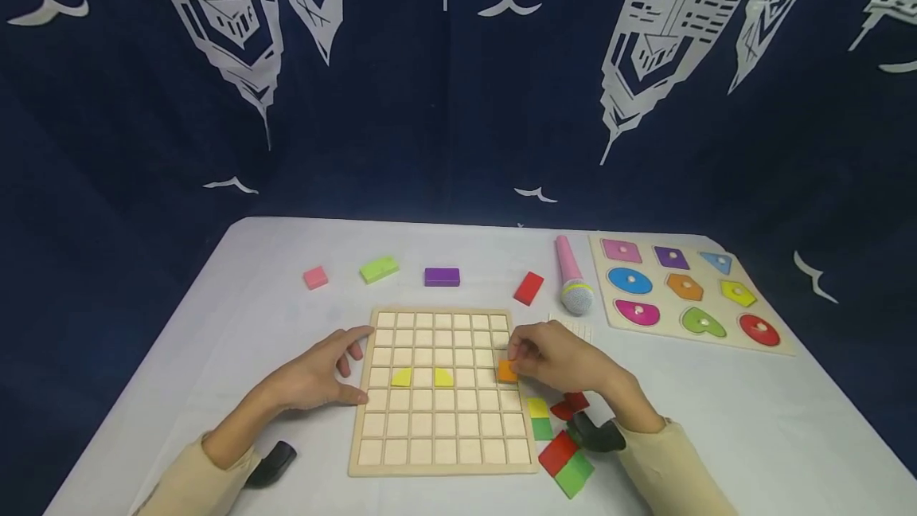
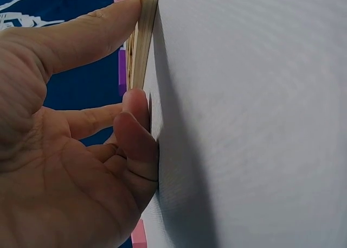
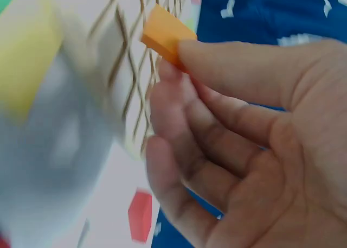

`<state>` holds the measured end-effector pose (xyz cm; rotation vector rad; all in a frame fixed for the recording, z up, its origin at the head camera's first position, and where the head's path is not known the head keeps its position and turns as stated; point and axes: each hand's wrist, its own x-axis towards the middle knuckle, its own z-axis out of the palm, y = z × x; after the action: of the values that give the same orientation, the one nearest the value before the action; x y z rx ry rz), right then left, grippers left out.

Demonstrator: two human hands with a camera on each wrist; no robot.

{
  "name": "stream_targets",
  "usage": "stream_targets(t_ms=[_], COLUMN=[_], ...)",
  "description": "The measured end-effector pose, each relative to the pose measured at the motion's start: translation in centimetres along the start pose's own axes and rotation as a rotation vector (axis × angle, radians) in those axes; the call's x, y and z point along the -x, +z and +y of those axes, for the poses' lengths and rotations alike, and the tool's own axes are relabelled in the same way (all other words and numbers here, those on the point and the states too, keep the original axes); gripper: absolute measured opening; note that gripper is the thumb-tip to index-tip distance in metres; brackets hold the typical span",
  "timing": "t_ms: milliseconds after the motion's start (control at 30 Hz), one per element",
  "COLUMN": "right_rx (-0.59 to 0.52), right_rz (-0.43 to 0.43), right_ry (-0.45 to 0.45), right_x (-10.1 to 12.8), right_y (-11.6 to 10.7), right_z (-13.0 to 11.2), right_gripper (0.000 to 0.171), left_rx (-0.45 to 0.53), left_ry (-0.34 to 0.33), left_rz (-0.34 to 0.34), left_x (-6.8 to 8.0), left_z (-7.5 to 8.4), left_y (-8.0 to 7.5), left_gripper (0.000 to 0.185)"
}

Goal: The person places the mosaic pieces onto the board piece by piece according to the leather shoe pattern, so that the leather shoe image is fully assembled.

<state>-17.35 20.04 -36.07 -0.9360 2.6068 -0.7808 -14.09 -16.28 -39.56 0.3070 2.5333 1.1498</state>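
At right edge of wooden grid board (image 1: pixel 442 428), right hand (image 1: pixel 566 361) pinches orange piece (image 1: pixel 506 372) between thumb and fingers, just over board. Left hand (image 1: pixel 318 377) spread flat, fingers straight, touching board's left edge. Two yellow pieces (image 1: pixel 401 377) on board. Four loose blocks behind board: pink, green, purple, red.

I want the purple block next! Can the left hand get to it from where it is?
Probably yes. The left hand rests open against the grid board, and only bare table lies between it and the purple block.
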Motion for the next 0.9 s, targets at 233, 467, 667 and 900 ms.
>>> stream_targets(t_ms=[233,467,667,900], right_rx=[-0.008,-0.008,0.133,0.234], right_rz=[0.015,-0.041,-0.036,0.003], right_ry=[-0.084,-0.086,-0.037,-0.048], right_x=[-3.7,-6.0,-6.8,-6.9], right_y=[3.0,5.6,7.1,8.0], right_z=[-3.9,-7.7,-9.4,-10.0], right_gripper=[0.008,0.008,0.008,0.008], left_rx=[-0.005,0.001,0.000,0.002], left_ry=[0.019,0.015,0.030,0.010], left_rz=[-0.002,-0.006,-0.016,-0.013], left_x=[0.0,0.0,-0.1,0.1], left_z=[-0.1,-0.2,-0.2,-0.1], left_y=[0.0,0.1,0.1,-0.1], left_gripper=[0.094,0.095,0.094,0.095])
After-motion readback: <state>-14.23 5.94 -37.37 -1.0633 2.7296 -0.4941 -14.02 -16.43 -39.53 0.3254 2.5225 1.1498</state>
